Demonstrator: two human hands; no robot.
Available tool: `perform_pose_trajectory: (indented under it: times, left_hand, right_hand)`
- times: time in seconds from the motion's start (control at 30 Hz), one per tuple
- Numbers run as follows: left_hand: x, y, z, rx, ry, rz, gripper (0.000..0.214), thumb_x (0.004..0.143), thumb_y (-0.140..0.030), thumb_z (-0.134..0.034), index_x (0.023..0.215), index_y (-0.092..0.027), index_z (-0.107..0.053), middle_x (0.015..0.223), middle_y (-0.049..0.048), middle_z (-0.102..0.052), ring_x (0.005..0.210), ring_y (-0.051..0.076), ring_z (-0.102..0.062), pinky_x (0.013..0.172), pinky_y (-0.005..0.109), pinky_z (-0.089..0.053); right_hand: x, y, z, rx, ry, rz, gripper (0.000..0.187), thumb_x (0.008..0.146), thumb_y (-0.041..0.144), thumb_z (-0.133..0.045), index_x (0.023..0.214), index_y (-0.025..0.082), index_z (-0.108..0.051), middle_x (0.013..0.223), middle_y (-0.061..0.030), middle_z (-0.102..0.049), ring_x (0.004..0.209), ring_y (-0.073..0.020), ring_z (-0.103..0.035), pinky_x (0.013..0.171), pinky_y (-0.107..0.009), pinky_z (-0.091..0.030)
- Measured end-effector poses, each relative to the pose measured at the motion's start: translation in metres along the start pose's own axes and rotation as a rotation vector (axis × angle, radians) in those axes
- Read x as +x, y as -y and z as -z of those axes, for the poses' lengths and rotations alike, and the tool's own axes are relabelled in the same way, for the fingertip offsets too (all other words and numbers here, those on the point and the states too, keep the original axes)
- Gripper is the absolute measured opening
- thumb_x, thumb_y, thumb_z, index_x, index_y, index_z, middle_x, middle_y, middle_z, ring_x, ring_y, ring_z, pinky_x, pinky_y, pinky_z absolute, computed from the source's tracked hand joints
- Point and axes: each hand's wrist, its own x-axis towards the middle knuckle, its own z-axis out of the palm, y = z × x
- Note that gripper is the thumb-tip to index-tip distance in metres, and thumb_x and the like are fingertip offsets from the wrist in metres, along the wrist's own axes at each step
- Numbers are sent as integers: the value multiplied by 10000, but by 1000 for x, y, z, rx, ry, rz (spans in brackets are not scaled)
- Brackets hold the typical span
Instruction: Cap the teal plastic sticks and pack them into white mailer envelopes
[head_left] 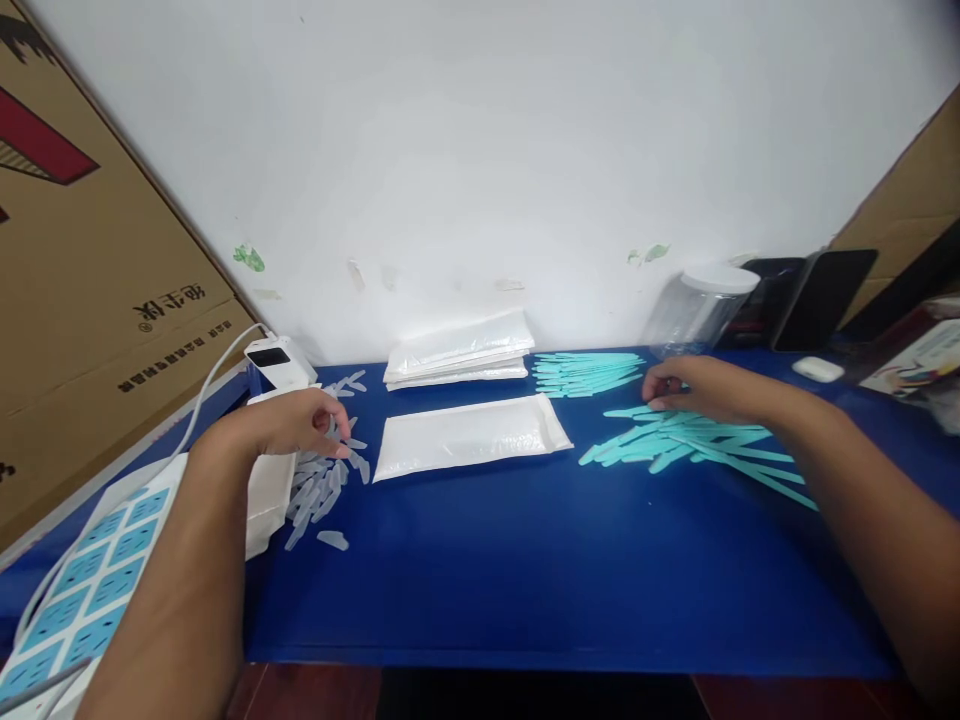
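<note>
Left hand [296, 420] over loose pile of small translucent plastic pieces [319, 492]; thumb and forefinger curved, gap between tips, fingertips at pile's upper edge. Whether touching: cannot tell. Right hand [694, 385] at upper edge of fanned teal strips [697, 445], fingers half curled, thumb near forefinger; cannot tell whether strip is pinched. Neater row of teal strips [585, 373] just beside, toward wall. White bubble mailer [465, 437] flat on blue tabletop [487, 570], between hands; mailer stack [461, 350] behind, near wall.
</note>
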Motion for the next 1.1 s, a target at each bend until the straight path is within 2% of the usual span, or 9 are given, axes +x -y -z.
perform_pose_trajectory:
  times: [0.2,0.43,0.6,0.7,0.8,0.9,0.97,1.03,1.1]
  left_hand:
    - [2,-24,-12,-106,167,-29,457,619,-510,-880,999,-267,-806,753,-22,-444,652,174,-457,601,282,-353]
    - [15,-24,-25,-148,251,-98,246,670,-445,-863,785,-238,-796,679,-32,-368,603,144,-364,593,290,-264]
    - [13,-25,-26,-94,235,-75,290,726,-500,-818,819,-226,-796,713,4,-553,676,187,-498,619,290,-339]
    - [7,-23,-23,-91,206,-57,348,774,-573,-778,845,-232,-784,824,40,-682,771,224,-583,658,286,-408]
    - [1,-17,-15,-116,100,-43,405,801,-632,-753,842,-229,-760,862,51,-717,783,231,-606,662,287,-438]
    - [1,-23,-11,-167,-175,-96,414,872,-630,-708,947,-229,-779,833,46,-713,758,218,-608,679,299,-457]
    - [6,-39,-15,-269,-424,-177,406,921,-595,-694,1087,-238,-796,862,42,-726,776,206,-617,718,306,-469]
    - [13,-62,-27,-483,-608,-273,394,915,-548,-746,1150,-237,-804,961,57,-760,856,204,-649,775,307,-488]
    - [22,-86,-44,-809,-654,-329,381,868,-504,-826,1121,-219,-809,999,69,-782,890,198,-678,767,291,-508]
  right_hand:
    - [-5,-2,-1,23,-9,-2,162,922,246,-653,925,165,-793,916,-134,-748,816,-226,-647,733,-336,-454]
    - [-2,3,-1,38,37,-2,185,922,285,-644,850,169,-769,895,-129,-756,796,-224,-650,711,-328,-454]
    - [3,4,-2,32,30,3,322,879,512,-692,831,197,-734,853,-98,-741,759,-238,-650,661,-322,-461]
    - [7,0,-2,24,-43,5,365,893,566,-642,842,209,-697,894,-112,-746,807,-270,-662,703,-357,-482]
    - [8,1,-1,17,-132,7,343,926,548,-594,875,214,-653,939,-135,-745,853,-297,-668,757,-393,-487]
    - [7,13,-3,-2,-244,15,281,957,498,-562,922,224,-616,950,-135,-738,844,-302,-667,743,-400,-473]
    - [4,30,-8,6,-334,58,230,981,459,-548,943,237,-593,930,-113,-739,821,-291,-668,730,-395,-462]
    - [0,53,-15,75,-386,134,193,1009,433,-550,969,246,-583,925,-84,-749,843,-278,-685,761,-389,-468]
    - [-7,79,-23,203,-383,194,177,1035,424,-561,1014,251,-594,945,-64,-758,889,-262,-708,793,-376,-487]
